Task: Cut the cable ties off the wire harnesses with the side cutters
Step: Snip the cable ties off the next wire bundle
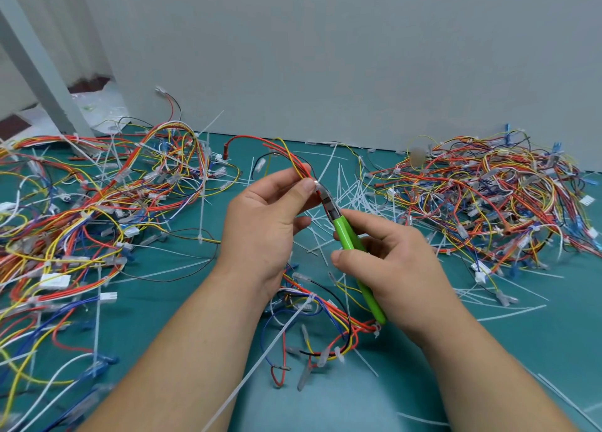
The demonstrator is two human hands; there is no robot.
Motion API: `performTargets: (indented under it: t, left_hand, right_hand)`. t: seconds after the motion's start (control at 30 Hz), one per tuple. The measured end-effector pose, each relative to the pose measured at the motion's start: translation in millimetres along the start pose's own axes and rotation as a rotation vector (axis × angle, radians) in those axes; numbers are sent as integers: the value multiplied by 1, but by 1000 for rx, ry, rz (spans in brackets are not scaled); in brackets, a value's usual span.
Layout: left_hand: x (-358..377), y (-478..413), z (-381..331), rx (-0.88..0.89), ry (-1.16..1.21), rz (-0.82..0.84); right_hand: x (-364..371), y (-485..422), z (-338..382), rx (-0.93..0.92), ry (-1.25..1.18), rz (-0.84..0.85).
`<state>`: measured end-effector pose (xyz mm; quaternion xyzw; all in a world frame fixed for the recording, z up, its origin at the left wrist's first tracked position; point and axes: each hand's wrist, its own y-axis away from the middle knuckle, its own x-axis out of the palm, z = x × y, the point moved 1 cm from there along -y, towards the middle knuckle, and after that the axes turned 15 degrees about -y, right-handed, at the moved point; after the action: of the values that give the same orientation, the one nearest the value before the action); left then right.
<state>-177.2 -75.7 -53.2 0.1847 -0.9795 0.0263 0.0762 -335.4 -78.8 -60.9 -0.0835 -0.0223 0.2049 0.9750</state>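
My left hand [270, 223] pinches a wire harness [290, 158] of red, yellow and black wires, held up over the middle of the green mat. A white cable tie [315, 183] wraps the bundle just past my thumb. My right hand [387, 262] grips the green-handled side cutters [347, 236], whose metal jaws touch that tie. The rest of the harness hangs below my hands and lies on the mat [319, 317], with a long white tie trailing toward me.
A large heap of tied harnesses [97, 210] covers the mat's left side, another heap [488, 200] the right. Cut white tie pieces [358, 190] lie scattered between them. A grey wall [325, 57] closes the back edge; a grey post [42, 73] stands far left.
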Motion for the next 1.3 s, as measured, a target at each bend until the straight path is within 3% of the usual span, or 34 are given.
performTargets:
  t: [0.53,1.03,1.17,1.23,1.3]
  left_hand:
    - [0,-2,2,-13,12,-14]
    - [0,-3,4,-4,14,-57]
    - [1,-5,6,67,-147,-89]
    - [3,-4,6,143,-285,-90]
    - [5,-1,8,244,-435,-61]
  right_hand:
    - [0,-2,-2,23,-83,-26]
    - [-2,-4,-3,-71,-62,-89]
    - [-7,-7,-5,-50,-297,-225]
    - [-8,-7,-3,-27,-432,-208]
    - [-9,-6,-3,-45,-385,-165]
